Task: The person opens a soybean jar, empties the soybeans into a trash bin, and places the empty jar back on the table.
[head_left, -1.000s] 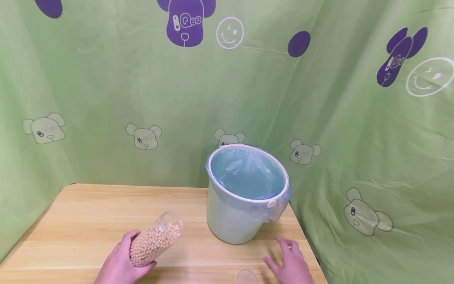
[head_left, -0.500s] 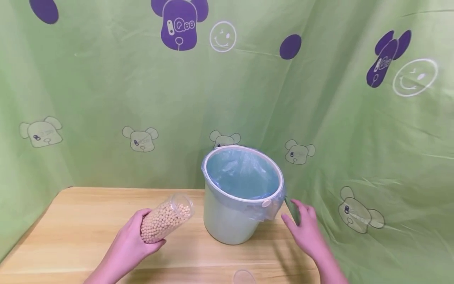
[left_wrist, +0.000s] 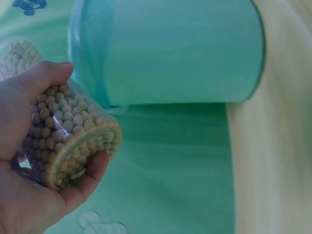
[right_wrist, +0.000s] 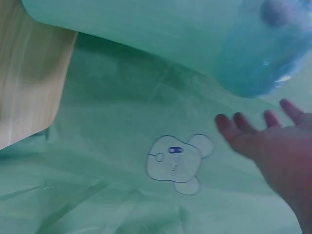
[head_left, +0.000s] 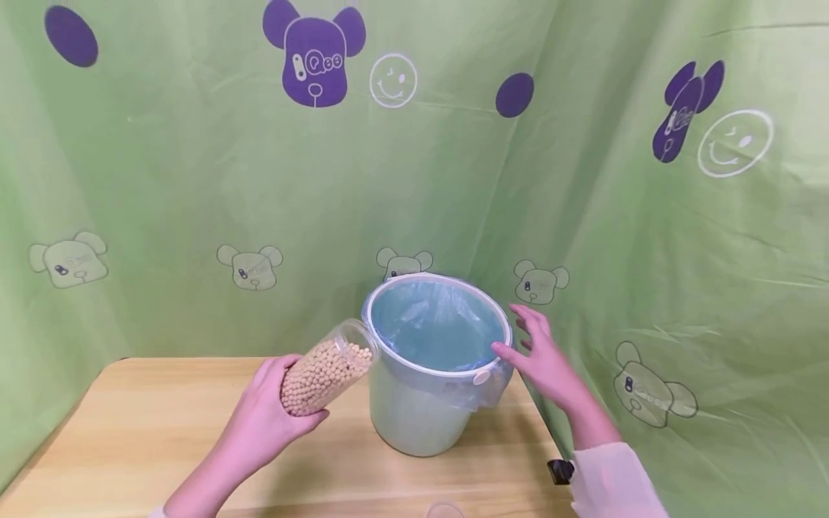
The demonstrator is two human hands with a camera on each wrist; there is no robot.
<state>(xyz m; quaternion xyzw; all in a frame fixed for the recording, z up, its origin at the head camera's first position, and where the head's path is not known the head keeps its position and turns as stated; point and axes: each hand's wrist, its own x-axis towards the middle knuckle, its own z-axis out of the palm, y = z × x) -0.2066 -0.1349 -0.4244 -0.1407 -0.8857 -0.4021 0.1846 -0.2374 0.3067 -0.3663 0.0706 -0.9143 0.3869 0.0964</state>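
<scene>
In my left hand (head_left: 268, 417) I grip a clear plastic jar (head_left: 327, 374) nearly full of small round beige balls. The jar tilts, its uncovered mouth pointing up and right, right at the left rim of a pale green bucket (head_left: 421, 410). Seen from the left wrist, thumb and fingers wrap the jar (left_wrist: 73, 122) close to its base. A bluish plastic bag (head_left: 440, 324) lines the bucket, held by a white ring at the rim. Beside the bucket's right rim is my right hand (head_left: 540, 356), fingers spread and holding nothing; the right wrist view shows that hand (right_wrist: 273, 146) near the bag's overhang.
A wooden table (head_left: 168, 432) carries the bucket near its back right corner. A clear round lid (head_left: 445, 511) lies at the near edge. By the right edge is a small black object (head_left: 560, 472). Green printed cloth (head_left: 194, 180) hangs behind and to the right.
My left hand has raised the jar and brought it right, up to the bucket's rim. My right hand has moved up from the table to beside the bucket's right rim.
</scene>
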